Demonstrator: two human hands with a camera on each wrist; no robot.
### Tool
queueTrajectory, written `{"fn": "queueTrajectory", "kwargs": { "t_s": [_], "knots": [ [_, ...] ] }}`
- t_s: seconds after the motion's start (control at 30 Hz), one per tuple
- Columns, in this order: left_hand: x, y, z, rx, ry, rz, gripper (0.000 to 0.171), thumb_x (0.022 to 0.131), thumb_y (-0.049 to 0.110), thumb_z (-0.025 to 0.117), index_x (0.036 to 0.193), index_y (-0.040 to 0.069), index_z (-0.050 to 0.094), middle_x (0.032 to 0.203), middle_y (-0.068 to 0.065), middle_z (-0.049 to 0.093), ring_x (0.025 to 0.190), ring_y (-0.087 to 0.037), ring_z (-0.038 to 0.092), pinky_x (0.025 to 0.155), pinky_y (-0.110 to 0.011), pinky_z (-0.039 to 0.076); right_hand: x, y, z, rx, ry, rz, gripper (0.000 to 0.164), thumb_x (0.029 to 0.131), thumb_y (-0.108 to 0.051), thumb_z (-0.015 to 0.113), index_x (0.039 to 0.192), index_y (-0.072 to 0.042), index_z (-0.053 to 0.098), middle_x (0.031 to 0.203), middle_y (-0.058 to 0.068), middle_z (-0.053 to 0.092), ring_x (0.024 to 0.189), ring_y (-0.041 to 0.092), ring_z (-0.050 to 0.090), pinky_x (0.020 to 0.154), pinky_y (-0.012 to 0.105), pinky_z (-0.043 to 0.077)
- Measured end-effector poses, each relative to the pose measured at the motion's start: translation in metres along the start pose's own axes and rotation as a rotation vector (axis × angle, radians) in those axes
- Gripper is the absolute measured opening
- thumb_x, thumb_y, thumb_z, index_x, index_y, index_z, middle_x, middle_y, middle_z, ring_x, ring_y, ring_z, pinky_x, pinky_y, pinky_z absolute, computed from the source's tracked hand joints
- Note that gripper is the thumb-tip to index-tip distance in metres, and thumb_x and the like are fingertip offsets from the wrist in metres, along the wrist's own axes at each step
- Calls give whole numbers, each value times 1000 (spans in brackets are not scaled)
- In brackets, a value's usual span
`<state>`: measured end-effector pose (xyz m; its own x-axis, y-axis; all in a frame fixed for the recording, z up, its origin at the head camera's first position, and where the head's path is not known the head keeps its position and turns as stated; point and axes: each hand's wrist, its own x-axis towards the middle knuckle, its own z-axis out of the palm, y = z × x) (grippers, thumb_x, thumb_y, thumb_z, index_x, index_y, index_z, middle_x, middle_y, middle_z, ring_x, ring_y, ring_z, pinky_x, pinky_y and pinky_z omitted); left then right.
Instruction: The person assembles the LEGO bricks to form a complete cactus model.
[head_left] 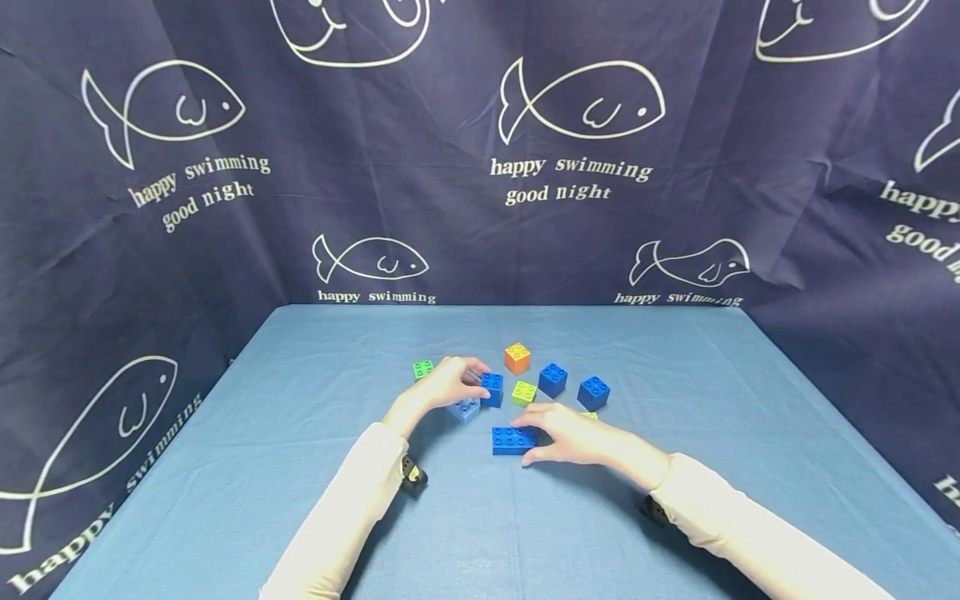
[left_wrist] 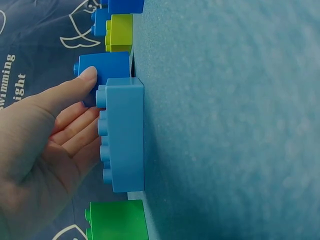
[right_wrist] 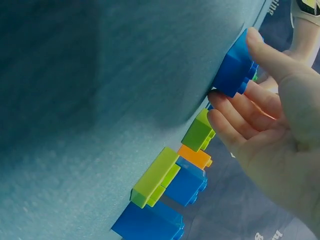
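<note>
My left hand [head_left: 448, 384] pinches a dark blue square building brick [head_left: 492, 388]; in the left wrist view the thumb lies on the face of this brick [left_wrist: 111, 66], with the fingers partly hidden behind. A long light blue brick [left_wrist: 126, 135] stands beside that hand, nearer the camera. My right hand [head_left: 564, 434] holds a long dark blue brick [head_left: 510, 441] by its right end, on the table. In the right wrist view the thumb is on one side of the long brick [right_wrist: 235, 67] and the fingers on the other.
Behind the hands stand an orange brick [head_left: 517, 357], a lime brick [head_left: 523, 393] and two dark blue bricks, one left [head_left: 552, 379] and one right [head_left: 594, 392]. A green brick [head_left: 423, 368] is left of the left hand. Another lime brick [right_wrist: 155, 177] is mostly hidden behind the right hand.
</note>
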<state>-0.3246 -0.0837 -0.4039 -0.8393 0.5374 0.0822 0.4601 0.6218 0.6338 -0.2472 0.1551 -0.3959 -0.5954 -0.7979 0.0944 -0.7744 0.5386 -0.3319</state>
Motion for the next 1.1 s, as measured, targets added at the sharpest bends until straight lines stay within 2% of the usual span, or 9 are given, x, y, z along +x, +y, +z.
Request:
{"fn": "queueTrajectory", "kwargs": {
  "t_s": [0.3,0.47,0.8,0.97,1.1],
  "knots": [
    [-2,0,-1,5,36,26,35,81,19,73,112,5,63,105,-12,69,93,-22,68,81,-31,54,0,2,0,17,29,-3,39,80,-25,74,113,-5,65,102,5,66,92,15,61,84,30,52],
    [-2,0,-2,18,43,29,35,81,19,74,112,6,64,104,-11,69,94,-22,68,82,-32,53,0,5,1,37,55,-5,39,79,-25,75,112,-5,66,97,4,65,82,13,58,74,26,51],
    [-4,2,-3,-5,66,74,36,82,19,73,113,4,62,101,-12,70,90,-20,68,81,-29,53,-3,6,-11,13,130,80,39,79,-24,75,113,-5,67,91,3,58,75,15,50,64,20,43],
    [-3,3,-3,-37,79,68,37,81,20,74,112,4,61,102,-12,69,90,-19,69,80,-28,54,-6,12,-16,19,155,120,38,81,-24,74,114,-7,67,91,0,57,72,11,47,58,18,39],
    [-5,6,-2,-64,88,57,37,79,21,76,109,5,62,101,-11,69,88,-18,68,78,-26,54,-11,14,-18,25,187,121,35,80,-22,74,112,-8,66,94,1,59,75,12,50,60,18,40]
  ]
}}
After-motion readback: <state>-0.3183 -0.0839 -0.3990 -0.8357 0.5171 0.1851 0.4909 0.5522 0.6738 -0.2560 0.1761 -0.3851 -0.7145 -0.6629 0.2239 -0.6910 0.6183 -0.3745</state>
